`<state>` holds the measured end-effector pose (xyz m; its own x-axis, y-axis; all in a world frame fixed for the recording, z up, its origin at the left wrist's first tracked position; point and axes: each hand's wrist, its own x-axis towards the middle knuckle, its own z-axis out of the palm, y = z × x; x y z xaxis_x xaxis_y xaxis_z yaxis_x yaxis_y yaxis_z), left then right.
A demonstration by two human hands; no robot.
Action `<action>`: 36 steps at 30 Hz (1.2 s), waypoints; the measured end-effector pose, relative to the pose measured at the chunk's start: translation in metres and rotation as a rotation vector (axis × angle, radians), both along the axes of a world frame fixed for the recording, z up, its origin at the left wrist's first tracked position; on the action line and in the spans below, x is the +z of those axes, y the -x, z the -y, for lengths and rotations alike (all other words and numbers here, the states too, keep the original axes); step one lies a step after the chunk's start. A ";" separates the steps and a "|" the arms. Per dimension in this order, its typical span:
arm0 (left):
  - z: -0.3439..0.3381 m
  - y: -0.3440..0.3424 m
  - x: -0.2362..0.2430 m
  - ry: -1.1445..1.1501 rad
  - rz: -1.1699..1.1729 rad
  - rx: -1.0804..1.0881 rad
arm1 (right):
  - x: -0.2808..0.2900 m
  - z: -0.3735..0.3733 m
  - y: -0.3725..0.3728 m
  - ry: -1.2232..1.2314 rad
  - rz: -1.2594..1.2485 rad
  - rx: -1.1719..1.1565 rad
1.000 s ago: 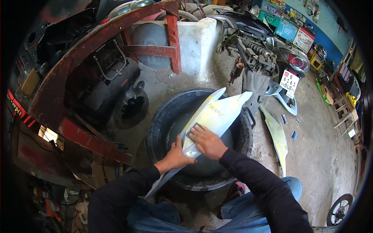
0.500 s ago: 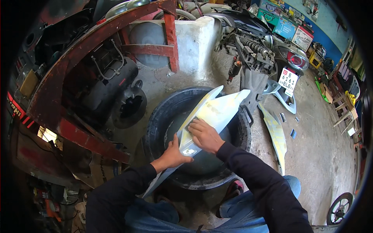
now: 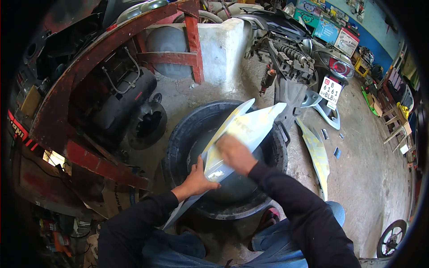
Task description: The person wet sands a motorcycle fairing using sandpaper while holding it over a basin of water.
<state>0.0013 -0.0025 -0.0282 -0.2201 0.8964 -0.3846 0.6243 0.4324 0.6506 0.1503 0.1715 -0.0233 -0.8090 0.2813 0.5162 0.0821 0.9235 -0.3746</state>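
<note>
A pale body panel (image 3: 254,125) with yellowish patches and two pointed tips lies slanted over a large black tub (image 3: 181,129) holding cloudy water. My left hand (image 3: 199,181) grips the panel's lower part, thumb and fingers around its edges. My right hand (image 3: 234,152) rests on the panel's face a little above and right of it, smeared by motion; its fingertips and anything under them cannot be made out.
A partly stripped motorbike (image 3: 290,62) stands beyond the tub. A second yellowish panel (image 3: 315,161) and small blue pieces (image 3: 336,152) lie on the floor at right. A red wooden frame (image 3: 103,163), black tank (image 3: 109,107), wheel (image 3: 391,239) and chairs (image 3: 391,125) are around.
My right hand has shifted slightly along the panel and is now blurred; a dark pad showed under its fingers earlier. My left hand keeps its grip, and the view has shifted slightly.
</note>
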 end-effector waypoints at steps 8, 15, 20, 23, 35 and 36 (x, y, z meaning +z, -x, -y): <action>-0.002 0.000 -0.004 0.025 0.001 -0.001 | 0.001 0.007 0.001 -0.067 -0.057 0.001; -0.005 0.000 -0.001 0.010 0.005 0.003 | 0.002 0.001 0.000 -0.046 -0.044 -0.086; 0.000 0.003 -0.001 0.010 0.008 0.010 | 0.002 -0.014 0.002 0.018 -0.016 -0.099; -0.004 -0.001 -0.004 0.013 0.012 0.010 | 0.003 -0.012 -0.005 -0.154 -0.025 -0.072; 0.000 -0.001 -0.001 0.046 -0.029 0.016 | 0.023 -0.005 -0.009 -0.159 0.150 -0.105; 0.000 -0.002 0.000 0.048 -0.033 0.015 | 0.026 -0.018 -0.009 -0.081 0.192 -0.209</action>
<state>0.0031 -0.0022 -0.0279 -0.2464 0.8739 -0.4191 0.6381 0.4717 0.6085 0.1592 0.1895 0.0031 -0.8230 0.4158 0.3870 0.3356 0.9056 -0.2592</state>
